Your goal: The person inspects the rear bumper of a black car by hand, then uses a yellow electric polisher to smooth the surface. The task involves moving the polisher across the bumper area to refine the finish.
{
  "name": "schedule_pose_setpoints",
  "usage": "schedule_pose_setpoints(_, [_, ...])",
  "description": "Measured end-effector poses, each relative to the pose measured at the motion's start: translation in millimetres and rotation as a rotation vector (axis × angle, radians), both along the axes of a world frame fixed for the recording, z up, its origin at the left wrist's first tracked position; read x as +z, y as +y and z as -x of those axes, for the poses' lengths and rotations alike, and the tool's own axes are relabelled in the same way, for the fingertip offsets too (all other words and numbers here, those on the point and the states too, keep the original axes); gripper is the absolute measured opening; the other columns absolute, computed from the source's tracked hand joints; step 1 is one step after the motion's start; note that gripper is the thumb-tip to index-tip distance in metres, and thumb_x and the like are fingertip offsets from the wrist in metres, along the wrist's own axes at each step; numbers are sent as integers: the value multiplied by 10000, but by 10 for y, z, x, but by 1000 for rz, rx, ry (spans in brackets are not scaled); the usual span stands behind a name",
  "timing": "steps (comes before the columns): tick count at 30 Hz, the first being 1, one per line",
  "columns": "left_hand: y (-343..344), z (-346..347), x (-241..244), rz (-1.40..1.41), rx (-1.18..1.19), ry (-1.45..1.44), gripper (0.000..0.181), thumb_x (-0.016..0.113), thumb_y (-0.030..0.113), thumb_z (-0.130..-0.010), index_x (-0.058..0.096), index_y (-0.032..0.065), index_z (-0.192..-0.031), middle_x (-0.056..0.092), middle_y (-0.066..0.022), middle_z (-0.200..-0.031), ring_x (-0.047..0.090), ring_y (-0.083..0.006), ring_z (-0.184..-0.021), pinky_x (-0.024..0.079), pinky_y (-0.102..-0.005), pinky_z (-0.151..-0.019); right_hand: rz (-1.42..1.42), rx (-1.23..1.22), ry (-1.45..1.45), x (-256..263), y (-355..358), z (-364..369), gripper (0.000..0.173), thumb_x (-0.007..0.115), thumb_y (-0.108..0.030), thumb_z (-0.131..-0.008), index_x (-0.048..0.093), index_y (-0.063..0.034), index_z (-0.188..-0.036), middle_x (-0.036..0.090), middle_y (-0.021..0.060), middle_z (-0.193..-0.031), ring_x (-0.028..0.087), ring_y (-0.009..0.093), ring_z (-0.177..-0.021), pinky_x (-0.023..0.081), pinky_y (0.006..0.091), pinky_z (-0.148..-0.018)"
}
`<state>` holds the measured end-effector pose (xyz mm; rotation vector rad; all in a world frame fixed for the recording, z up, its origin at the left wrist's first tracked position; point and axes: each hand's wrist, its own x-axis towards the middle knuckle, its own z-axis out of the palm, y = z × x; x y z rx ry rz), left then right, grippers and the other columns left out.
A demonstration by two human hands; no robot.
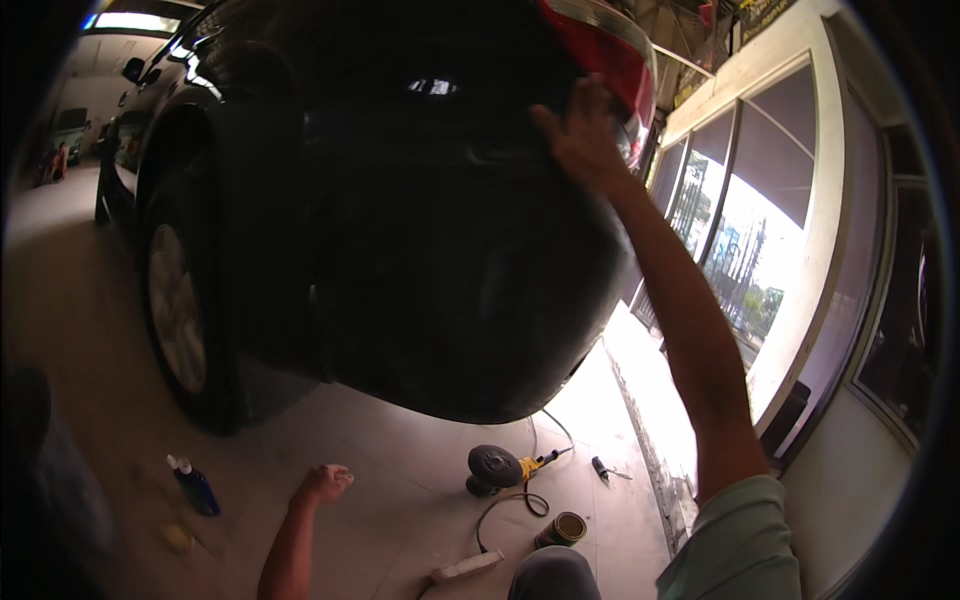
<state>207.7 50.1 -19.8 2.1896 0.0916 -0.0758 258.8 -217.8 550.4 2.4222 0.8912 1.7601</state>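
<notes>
The dark rear corner of a car fills the middle of the view, its glossy bumper [450, 277] curving down toward the floor. My right hand [589, 139] lies with fingers spread on the bodywork, beside the red tail light [611, 56]. I see nothing held in it. Lower down, my left hand [326, 482] hangs above the tiled floor with its fingers curled in, apart from the car. No object shows in that hand. To its right, a yellow and black corded power polisher [499, 469] rests on the floor with its round dark pad tilted up.
An open tin can [562, 530], a power strip [468, 566] and a small dark bottle [600, 469] lie near my knee [555, 574]. Blue bottles [195, 487] stand at left, near the car's wheel [176, 300]. A windowed wall [821, 225] runs along the right.
</notes>
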Motion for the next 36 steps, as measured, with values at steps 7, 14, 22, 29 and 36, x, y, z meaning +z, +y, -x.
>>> schedule_pose_setpoints(7, [-147, -53, -8, -49, -27, 52, 469, 585, 367, -866, 600, 37, -1198, 630, -146, -1176, 611, -272, -1083, 467, -352, -945, -700, 420, 649, 188, -721, -471, 1054, 260, -730, -867, -4, 132, -1414, 27, 335, -1492, 117, 401, -1405, 165, 430, -1136])
schedule_pose_setpoints(14, [289, 17, -250, -84, 66, 34, 462, 599, 356, -856, 606, 35, -1188, 650, -132, -1117, 629, -246, -1005, 482, -348, -895, -510, 323, 373, -47, -224, -204, 989, 241, -731, -868, 65, 46, -1455, 46, 424, -1434, 105, 493, -1374, 153, 483, -1128])
schedule_pose_setpoints(22, [76, 95, 81, -42, 81, 15, 448, 580, 354, -867, 608, 38, -1184, 636, -136, -1166, 608, -280, -1082, 470, -363, -937, -218, 172, 542, -451, -860, -104, 996, 337, -714, -863, 151, 80, -1435, 204, 294, -1478, 179, 392, -1395, 181, 419, -1137])
schedule_pose_setpoints(29, [-3, 160, 203, -98, 59, -21, 469, 582, 377, -869, 595, 44, -1198, 641, -127, -1158, 610, -286, -1075, 469, -368, -934, 96, -106, 119, -886, -41, 487, 1039, 357, -722, -849, 152, 128, -1410, 148, 300, -1488, 150, 403, -1400, 178, 454, -1139])
schedule_pose_setpoints(36, [-177, -90, 221, -94, -37, -81, 506, 581, 408, -859, 580, 56, -1222, 634, -136, -1165, 598, -293, -1092, 459, -373, -949, 415, -116, -15, -1210, 1650, 161, 979, 322, -692, -868, 156, 91, -1431, 146, 218, -1520, 66, 334, -1430, 67, 460, -1157])
